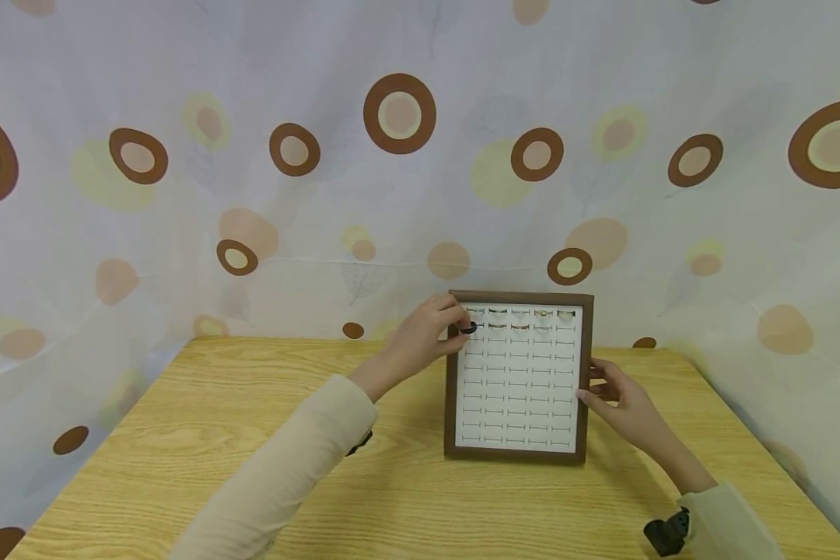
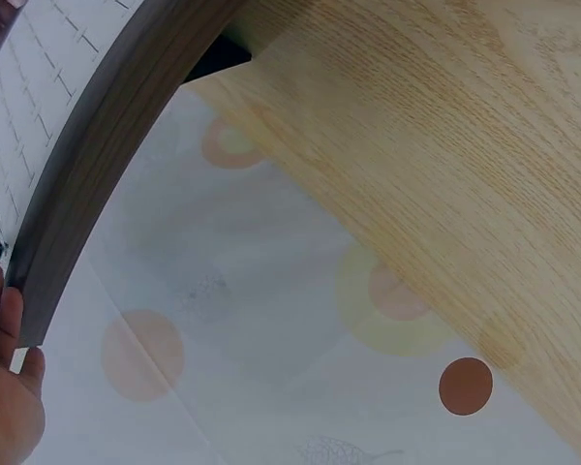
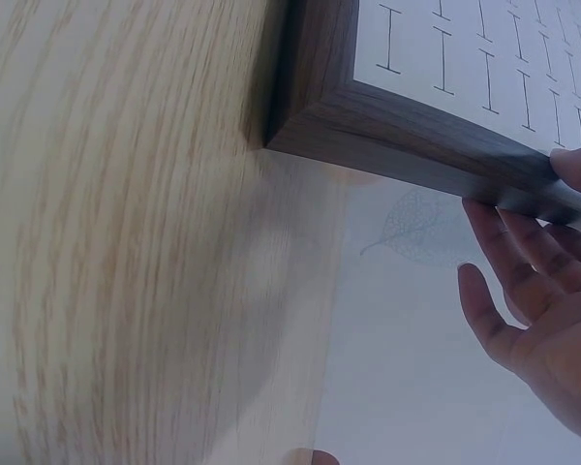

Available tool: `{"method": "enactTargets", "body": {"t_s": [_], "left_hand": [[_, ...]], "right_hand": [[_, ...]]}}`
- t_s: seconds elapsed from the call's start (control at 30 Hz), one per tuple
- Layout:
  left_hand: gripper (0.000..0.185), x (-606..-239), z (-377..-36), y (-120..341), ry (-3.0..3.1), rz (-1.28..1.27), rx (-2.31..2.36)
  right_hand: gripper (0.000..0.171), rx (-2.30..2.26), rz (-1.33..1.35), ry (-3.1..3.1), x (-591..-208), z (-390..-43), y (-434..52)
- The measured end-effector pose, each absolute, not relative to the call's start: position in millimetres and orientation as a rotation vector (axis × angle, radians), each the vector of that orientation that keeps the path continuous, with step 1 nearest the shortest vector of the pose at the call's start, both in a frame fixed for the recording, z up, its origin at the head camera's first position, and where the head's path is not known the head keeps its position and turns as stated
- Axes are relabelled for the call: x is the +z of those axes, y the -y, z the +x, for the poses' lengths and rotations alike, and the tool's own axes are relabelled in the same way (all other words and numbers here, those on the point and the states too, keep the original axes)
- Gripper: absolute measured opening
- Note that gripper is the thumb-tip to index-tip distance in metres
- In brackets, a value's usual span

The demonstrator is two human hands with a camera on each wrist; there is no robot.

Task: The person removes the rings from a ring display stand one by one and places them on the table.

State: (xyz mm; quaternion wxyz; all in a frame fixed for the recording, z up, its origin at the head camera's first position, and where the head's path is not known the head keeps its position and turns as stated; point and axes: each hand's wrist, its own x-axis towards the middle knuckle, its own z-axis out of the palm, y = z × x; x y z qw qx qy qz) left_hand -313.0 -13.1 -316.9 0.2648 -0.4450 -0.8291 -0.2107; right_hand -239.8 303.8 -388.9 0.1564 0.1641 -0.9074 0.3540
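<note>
While the left hand pinched a small dark ring at the upper-left slots of the ring display tray, near centre frame, the right hand lay w/ fingers straight against the tray's right edge, steadying it on the wooden surface. The tray stood propped, tilted back toward the spotted curtain; top row already held rings. Judging from this, doing it well meant keeping the ring edge-on to the slot, pushing gently & straight so the frame didn't tip back, w/ the right hand bracing firmly. The left wrist view showed only the frame's edge & fingertips, so the ring's seating couldn't be told.
</note>
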Motion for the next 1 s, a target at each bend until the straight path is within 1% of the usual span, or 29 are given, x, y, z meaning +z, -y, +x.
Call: {"method": "enactTargets", "body": {"t_s": [0.3, 0.53, 0.77, 1.0], "left_hand": [[0.011, -318, -307, 29, 2.258, -1.137, -0.433], [0.011, -325, -306, 49, 2.244, -1.119, -0.458], [0.01, -344, -306, 70, 2.337, -1.08, -0.402], [0.011, -372, -301, 85, 2.398, -1.07, -0.275]], "right_hand": [[0.052, 1.045, 0.455, 2.615, -389, -239, -304], [0.052, 1.041, 0.46, 2.609, -388, -238, -304], [0.052, 1.033, 0.46, 2.61, -388, -239, -304], [0.053, 1.033, 0.456, 2.616, -389, -240, -305]]}}
